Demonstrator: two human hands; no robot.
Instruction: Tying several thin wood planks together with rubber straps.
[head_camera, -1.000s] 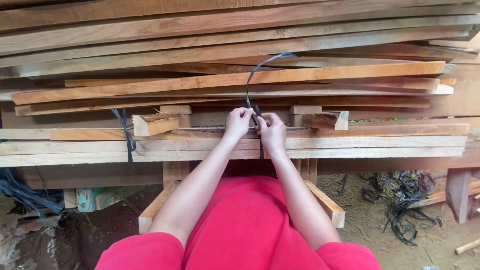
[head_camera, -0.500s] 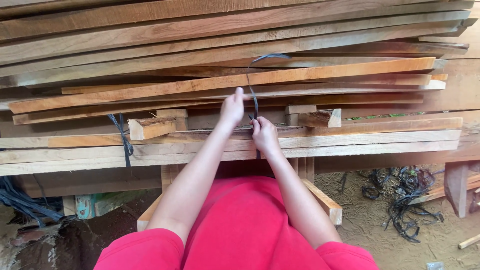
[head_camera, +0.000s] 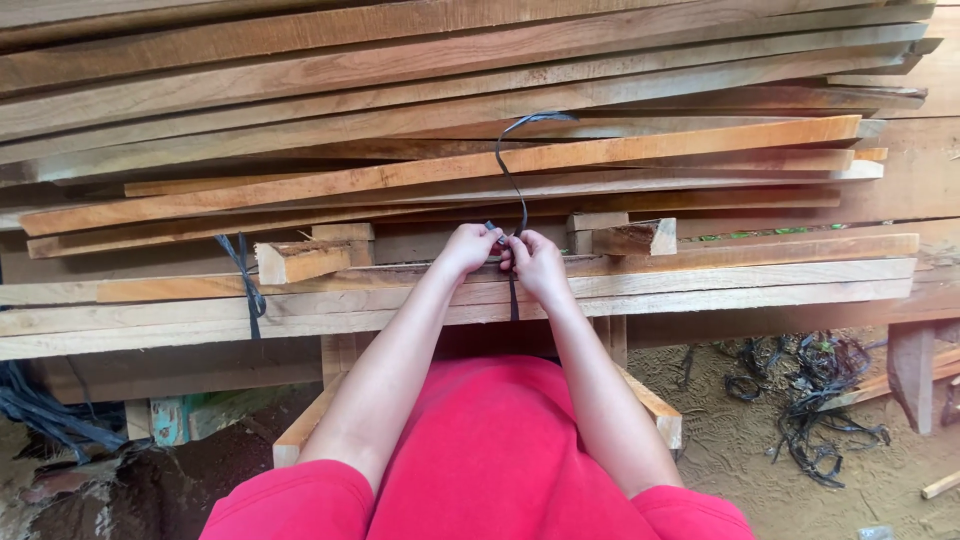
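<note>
The wide stack of planks (head_camera: 480, 150) lies as before, but both hands have come back together at the near bundle (head_camera: 700, 285). The left hand (head_camera: 468, 248), raised half a second ago, is down again and pinches the black strap (head_camera: 512, 165) beside the right hand (head_camera: 538, 265), which grips the same strap. Its loop arches far over an orange board. Left, another strap (head_camera: 246, 285) binds the bundle; right, spare straps (head_camera: 810, 410) litter the ground.
</note>
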